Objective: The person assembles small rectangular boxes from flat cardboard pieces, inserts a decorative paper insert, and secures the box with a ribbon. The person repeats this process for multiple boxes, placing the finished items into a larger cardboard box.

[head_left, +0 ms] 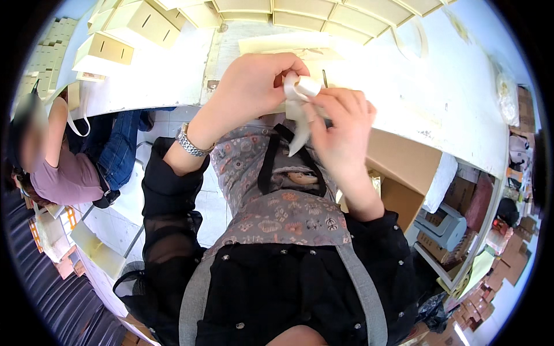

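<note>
Over the near edge of the white table [392,115], a white ribbon [309,86] is looped between my two hands. My left hand [262,81], with a metal watch at its wrist, pinches the loop from the left. From the right, my right hand [344,118] has its fingers closed on the same ribbon, somewhat blurred. A loose tail of the ribbon hangs below the hands in front of my patterned apron [288,216]. Behind my hands, a flat cream piece [283,43] lies on the table.
Cream boxes [141,26] stand at the table's far left, with more in rows along the back. An open cardboard box [398,196] sits below the table at right, near a blue-grey plastic bin [444,225]. A co-worker [69,179] sits at the left, holding a ribboned item.
</note>
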The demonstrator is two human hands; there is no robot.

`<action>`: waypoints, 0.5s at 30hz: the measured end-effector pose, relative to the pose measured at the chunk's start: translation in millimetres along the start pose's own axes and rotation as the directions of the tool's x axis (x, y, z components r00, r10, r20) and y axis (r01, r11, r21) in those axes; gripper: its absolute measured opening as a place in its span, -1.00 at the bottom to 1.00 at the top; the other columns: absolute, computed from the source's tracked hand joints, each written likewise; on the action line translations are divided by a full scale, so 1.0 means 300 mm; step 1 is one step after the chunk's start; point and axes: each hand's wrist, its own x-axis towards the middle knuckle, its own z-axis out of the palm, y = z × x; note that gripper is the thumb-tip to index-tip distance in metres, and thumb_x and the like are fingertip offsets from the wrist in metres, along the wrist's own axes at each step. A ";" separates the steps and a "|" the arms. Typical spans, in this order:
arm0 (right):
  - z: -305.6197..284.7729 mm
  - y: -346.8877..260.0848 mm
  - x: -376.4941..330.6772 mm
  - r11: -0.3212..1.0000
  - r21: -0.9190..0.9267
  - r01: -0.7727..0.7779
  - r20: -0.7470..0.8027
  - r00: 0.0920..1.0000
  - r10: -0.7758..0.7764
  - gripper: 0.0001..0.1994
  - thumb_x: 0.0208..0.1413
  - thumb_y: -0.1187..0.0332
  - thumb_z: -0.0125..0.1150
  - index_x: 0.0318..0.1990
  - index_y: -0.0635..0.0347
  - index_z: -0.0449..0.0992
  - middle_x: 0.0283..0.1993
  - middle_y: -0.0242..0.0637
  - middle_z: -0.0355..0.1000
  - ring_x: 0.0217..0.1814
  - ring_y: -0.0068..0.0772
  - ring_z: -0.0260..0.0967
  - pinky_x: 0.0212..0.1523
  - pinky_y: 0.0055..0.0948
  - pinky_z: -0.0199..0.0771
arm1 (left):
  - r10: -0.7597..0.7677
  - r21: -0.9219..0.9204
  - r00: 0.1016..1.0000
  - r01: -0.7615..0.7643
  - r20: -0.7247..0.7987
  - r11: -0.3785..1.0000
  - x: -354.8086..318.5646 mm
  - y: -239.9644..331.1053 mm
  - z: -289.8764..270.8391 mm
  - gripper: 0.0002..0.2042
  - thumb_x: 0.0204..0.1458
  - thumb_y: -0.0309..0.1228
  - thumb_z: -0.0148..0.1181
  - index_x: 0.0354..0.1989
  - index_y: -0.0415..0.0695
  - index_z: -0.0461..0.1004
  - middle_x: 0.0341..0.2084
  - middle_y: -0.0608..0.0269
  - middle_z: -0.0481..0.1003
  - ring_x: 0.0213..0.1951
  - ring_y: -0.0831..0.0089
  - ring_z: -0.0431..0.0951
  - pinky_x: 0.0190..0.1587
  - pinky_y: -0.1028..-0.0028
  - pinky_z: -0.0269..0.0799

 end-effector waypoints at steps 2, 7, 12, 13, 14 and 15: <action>-0.035 0.041 0.028 0.984 -0.173 0.053 0.041 0.998 -0.047 -0.86 -0.18 0.42 0.39 -0.43 0.10 0.54 -0.33 -0.43 0.43 -0.21 -0.35 0.31 -0.13 -0.36 0.11 | 0.083 0.057 0.997 -0.083 0.008 0.995 -0.002 -0.020 -0.003 -0.79 -0.11 -0.55 0.24 -0.24 -0.12 0.52 -0.55 0.32 0.49 -0.57 0.56 0.38 -0.47 0.59 0.32; -0.018 0.122 0.166 0.969 0.224 0.106 0.231 0.960 -0.158 -0.76 -0.19 0.52 0.31 -0.27 0.14 0.54 -0.30 -0.37 0.48 -0.27 -0.23 0.40 -0.18 -0.32 0.37 | 0.180 0.067 0.984 -0.179 -0.013 0.982 0.014 -0.021 -0.012 -0.66 -0.07 -0.59 0.20 -0.07 -0.09 0.39 -0.47 0.28 0.54 -0.47 0.51 0.51 -0.42 0.56 0.39; 0.000 0.139 0.222 0.889 0.427 -0.165 0.482 0.873 -0.069 -0.75 -0.17 0.54 0.29 -0.24 0.15 0.52 -0.39 -0.32 0.47 -0.40 -0.27 0.39 -0.34 -0.42 0.40 | 0.126 0.001 0.990 -0.126 0.057 0.992 0.013 -0.030 -0.047 -0.57 -0.06 -0.57 0.26 -0.01 -0.11 0.25 -0.42 0.23 0.57 -0.34 0.40 0.62 -0.34 0.52 0.48; -0.007 0.133 0.229 0.894 0.405 -0.190 0.520 0.852 -0.054 -0.76 -0.17 0.54 0.29 -0.25 0.15 0.52 -0.41 -0.31 0.46 -0.43 -0.28 0.38 -0.37 -0.43 0.40 | 0.134 0.021 0.991 -0.134 0.028 0.991 0.010 -0.032 -0.047 -0.57 -0.07 -0.56 0.28 -0.02 -0.12 0.26 -0.43 0.24 0.58 -0.36 0.40 0.62 -0.36 0.53 0.48; -0.005 0.135 0.225 0.907 0.397 -0.139 0.496 0.864 -0.084 -0.76 -0.16 0.53 0.28 -0.25 0.15 0.52 -0.43 -0.30 0.45 -0.43 -0.29 0.37 -0.38 -0.43 0.39 | 0.145 0.041 0.989 -0.145 0.003 0.989 0.007 -0.032 -0.047 -0.56 -0.08 -0.56 0.29 -0.03 -0.12 0.26 -0.44 0.25 0.58 -0.38 0.40 0.62 -0.37 0.53 0.48; -0.001 0.140 0.217 0.918 0.387 -0.088 0.471 0.874 -0.115 -0.76 -0.16 0.53 0.28 -0.25 0.14 0.52 -0.44 -0.30 0.44 -0.44 -0.29 0.37 -0.38 -0.43 0.39 | 0.156 0.062 0.987 -0.155 -0.023 0.986 0.003 -0.030 -0.046 -0.56 -0.09 -0.55 0.30 -0.03 -0.13 0.27 -0.44 0.26 0.58 -0.41 0.41 0.62 -0.38 0.53 0.48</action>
